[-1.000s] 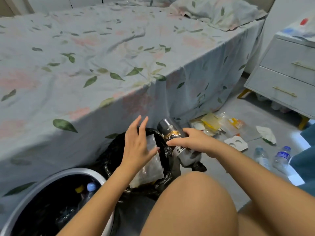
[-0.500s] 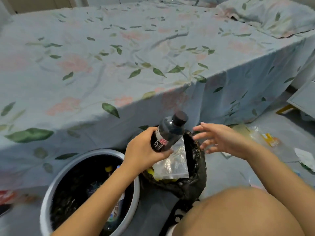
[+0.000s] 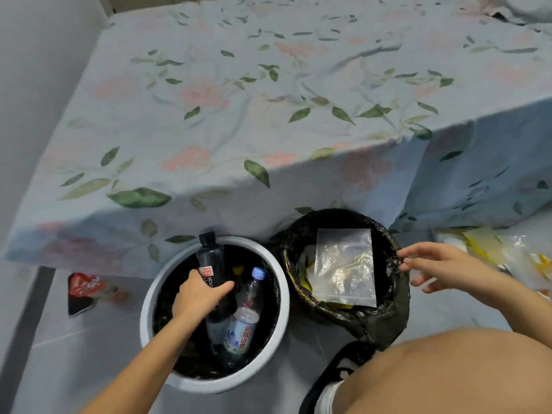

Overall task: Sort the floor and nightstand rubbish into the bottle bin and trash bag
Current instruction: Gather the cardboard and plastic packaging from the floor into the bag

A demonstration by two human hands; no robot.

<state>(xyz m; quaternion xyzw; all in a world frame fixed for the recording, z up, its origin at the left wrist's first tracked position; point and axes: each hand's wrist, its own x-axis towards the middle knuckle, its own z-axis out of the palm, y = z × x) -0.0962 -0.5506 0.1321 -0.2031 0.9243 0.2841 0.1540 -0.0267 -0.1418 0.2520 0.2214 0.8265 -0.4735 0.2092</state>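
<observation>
While the left hand [image 3: 200,297] grips a dark bottle [image 3: 211,265] over the round white bin [image 3: 280,306] | right hand [image 3: 445,268] loose-fingered at crinkled black bag's [image 3: 394,312] 3 o'clock rim.

left hand [image 3: 200,297]: forearm reaching in from 7 o'clock, fingers and thumb curled round a dark bottle [image 3: 211,265] | right hand [image 3: 442,268]: forearm entering from 4 o'clock, palm down, fingers spread loosely toward 9 o'clock, holding nothing

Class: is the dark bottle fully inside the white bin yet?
No. The left hand grips the dark bottle; its capped top pokes above the white bin rim.
</observation>
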